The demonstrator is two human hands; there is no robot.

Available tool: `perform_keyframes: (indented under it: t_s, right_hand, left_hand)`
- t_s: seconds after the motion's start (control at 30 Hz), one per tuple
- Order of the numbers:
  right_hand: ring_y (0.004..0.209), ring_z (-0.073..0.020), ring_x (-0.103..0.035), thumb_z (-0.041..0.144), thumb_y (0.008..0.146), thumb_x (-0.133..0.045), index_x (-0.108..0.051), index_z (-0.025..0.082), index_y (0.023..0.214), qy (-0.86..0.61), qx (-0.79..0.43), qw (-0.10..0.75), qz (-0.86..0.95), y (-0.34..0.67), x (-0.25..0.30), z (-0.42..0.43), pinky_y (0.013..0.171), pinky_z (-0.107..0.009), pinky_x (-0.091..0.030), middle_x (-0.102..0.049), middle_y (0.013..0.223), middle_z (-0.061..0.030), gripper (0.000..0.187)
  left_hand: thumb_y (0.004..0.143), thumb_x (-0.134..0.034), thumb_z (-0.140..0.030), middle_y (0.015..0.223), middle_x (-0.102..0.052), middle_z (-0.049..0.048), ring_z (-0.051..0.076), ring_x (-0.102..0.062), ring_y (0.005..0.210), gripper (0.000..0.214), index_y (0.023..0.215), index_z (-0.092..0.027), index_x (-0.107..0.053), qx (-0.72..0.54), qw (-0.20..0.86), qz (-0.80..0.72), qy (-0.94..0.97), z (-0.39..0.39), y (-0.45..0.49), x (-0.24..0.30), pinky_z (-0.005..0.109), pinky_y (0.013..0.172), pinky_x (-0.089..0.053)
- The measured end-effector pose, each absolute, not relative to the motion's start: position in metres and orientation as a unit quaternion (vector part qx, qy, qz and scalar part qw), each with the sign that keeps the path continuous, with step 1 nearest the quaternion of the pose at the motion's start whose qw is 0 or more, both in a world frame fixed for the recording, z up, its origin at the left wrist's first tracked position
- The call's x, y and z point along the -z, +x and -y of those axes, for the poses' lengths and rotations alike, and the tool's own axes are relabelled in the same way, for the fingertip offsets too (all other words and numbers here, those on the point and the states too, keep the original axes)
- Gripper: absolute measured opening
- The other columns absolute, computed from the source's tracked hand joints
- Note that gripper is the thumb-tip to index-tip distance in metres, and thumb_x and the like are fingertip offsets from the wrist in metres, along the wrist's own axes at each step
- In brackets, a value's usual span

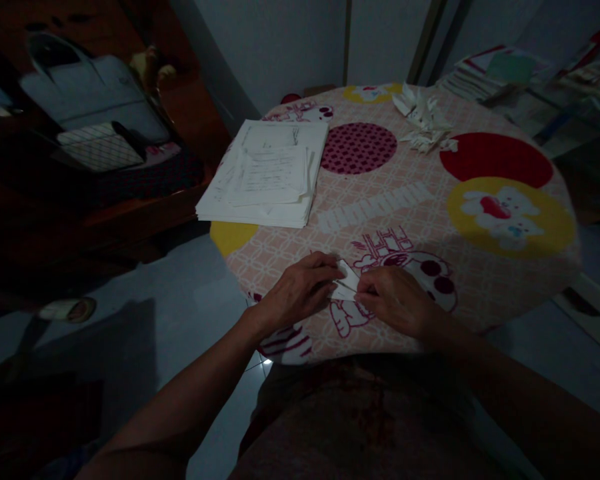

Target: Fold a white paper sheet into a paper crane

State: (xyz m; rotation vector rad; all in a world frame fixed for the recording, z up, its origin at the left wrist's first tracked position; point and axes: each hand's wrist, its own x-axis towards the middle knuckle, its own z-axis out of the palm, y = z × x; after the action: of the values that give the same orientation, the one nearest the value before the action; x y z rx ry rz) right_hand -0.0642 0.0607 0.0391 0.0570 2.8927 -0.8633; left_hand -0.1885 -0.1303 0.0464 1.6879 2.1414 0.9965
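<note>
A small folded piece of white paper (348, 279) lies between my two hands near the front edge of the round table. Its right end narrows toward my right hand (397, 299), whose thumb and fingertips pinch it. My left hand (303, 285) has its fingers bent over the left side of the paper, gripping it and hiding that end. Beyond them, to the left, a stack of white sheets (220, 200) rests on the tabletop. Smaller sheets with writing (273, 172) are on top of it.
A patterned tablecloth (290, 247) covers the table. Folded white paper pieces (425, 120) are heaped at its far side. Stacked papers or books (480, 77) stand beyond on the right. On the left, a light bag (97, 93) sits on wooden furniture.
</note>
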Motion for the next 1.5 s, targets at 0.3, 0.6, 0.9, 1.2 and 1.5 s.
perform_keyframes:
  t_s: [0.3, 0.6, 0.9, 1.2, 1.5]
  right_hand:
    - [0.063, -0.0124, -0.055, 0.022, 0.082, -0.062, -0.067, 0.018, 0.072, 0.044, 0.279, 0.081, -0.956, -0.068, -0.046, -0.057, 0.059, -0.026, -0.033, -0.064, 0.067, -0.0016, 0.011]
    - [0.054, -0.0098, -0.051, 0.017, 0.079, -0.059, -0.067, 0.016, 0.067, 0.080, 0.266, 0.127, -0.952, -0.075, -0.064, -0.049, 0.053, -0.024, -0.029, -0.062, 0.060, -0.0012, 0.014]
    - [0.051, -0.0098, -0.051, 0.015, 0.072, -0.056, -0.067, 0.014, 0.062, 0.088, 0.274, 0.133, -0.948, -0.081, -0.069, -0.048, 0.051, -0.024, -0.027, -0.062, 0.056, -0.0024, 0.015]
    - [0.051, -0.0111, -0.053, 0.015, 0.071, -0.057, -0.067, 0.014, 0.061, 0.090, 0.253, 0.123, -0.955, -0.083, -0.067, -0.045, 0.051, -0.024, -0.030, -0.064, 0.055, -0.0044, 0.014]
    - [0.055, -0.0123, -0.055, 0.013, 0.071, -0.058, -0.067, 0.015, 0.063, 0.093, 0.242, 0.119, -0.959, -0.085, -0.070, -0.045, 0.053, -0.025, -0.033, -0.066, 0.060, -0.0042, 0.013]
  left_hand:
    - [0.086, -0.058, -0.014, 0.104, -0.065, 0.0084, 0.019, -0.061, 0.098, 0.009, 0.088, -0.015, -0.066, -0.364, 0.129, -0.747, 0.542, 0.126, -0.189, -0.043, 0.033, 0.085, -0.050]
    - [0.081, -0.062, -0.007, 0.095, -0.066, 0.0057, 0.016, -0.062, 0.087, 0.009, 0.079, -0.014, -0.067, -0.371, 0.095, -0.784, 0.489, 0.118, -0.181, -0.037, 0.029, 0.077, -0.051]
    - [0.082, -0.060, -0.006, 0.096, -0.063, 0.0073, 0.016, -0.061, 0.086, 0.008, 0.080, -0.013, -0.062, -0.370, 0.052, -0.786, 0.493, 0.118, -0.176, -0.030, 0.030, 0.077, -0.052]
    - [0.087, -0.057, -0.009, 0.097, -0.062, 0.0089, 0.018, -0.060, 0.096, 0.006, 0.083, -0.014, -0.059, -0.387, 0.015, -0.765, 0.514, 0.119, -0.173, -0.020, 0.032, 0.083, -0.051]
    - [0.087, -0.052, -0.008, 0.098, -0.061, 0.0089, 0.019, -0.057, 0.093, 0.010, 0.093, -0.015, -0.058, -0.348, -0.012, -0.765, 0.542, 0.118, -0.173, -0.022, 0.031, 0.080, -0.050]
